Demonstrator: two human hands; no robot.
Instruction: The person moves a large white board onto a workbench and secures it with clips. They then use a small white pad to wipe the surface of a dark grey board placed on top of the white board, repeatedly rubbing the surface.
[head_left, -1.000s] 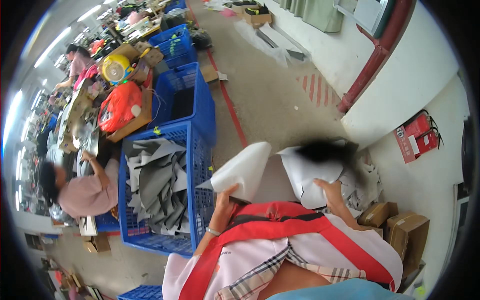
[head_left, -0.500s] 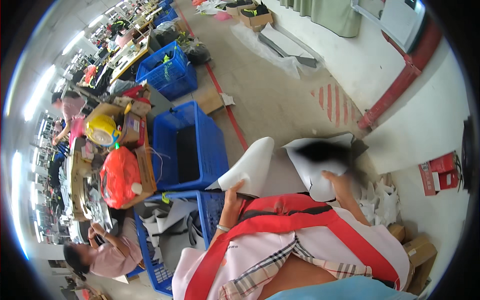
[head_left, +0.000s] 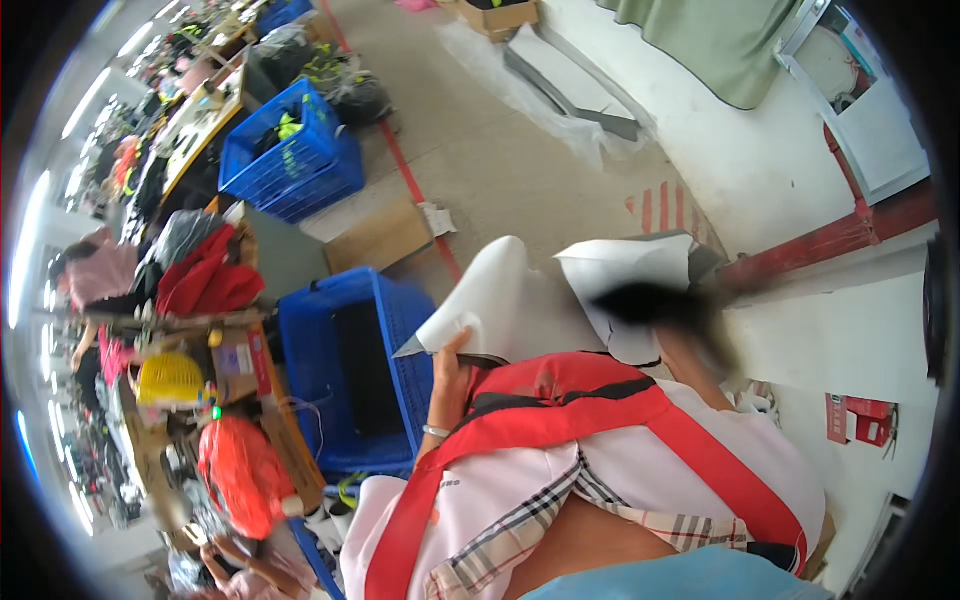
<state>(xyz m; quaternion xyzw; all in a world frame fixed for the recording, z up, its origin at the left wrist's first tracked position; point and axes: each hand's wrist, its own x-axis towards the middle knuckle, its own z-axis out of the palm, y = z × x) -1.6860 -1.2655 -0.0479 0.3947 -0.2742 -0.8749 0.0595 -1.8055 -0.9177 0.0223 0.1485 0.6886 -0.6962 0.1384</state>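
A large, floppy sheet (head_left: 490, 285), white on one face and grey on the other, spans the space in front of my body. Its left part curls up, and my left hand (head_left: 450, 375) grips that edge with the thumb on the white face. On the other side, my right hand (head_left: 685, 362) is at the raised white right part of the sheet. A dark blurred shape (head_left: 650, 305) covers that corner and some of the right fingers; what it is I cannot make out. The red-trimmed apron (head_left: 560, 385) on my body lies just below the sheet.
An open blue crate (head_left: 415, 335) stands close on my left, beside a bench with a red plastic bag (head_left: 240, 475) and a yellow basket (head_left: 172, 380). More blue crates (head_left: 290, 150) stand farther off. On the right are a white wall and a red pipe (head_left: 815, 255).
My view has swung and moved forward, so the crates and bench sit lower and farther left. Both hands stay at the sheet. The crate of cut pieces has mostly left view.
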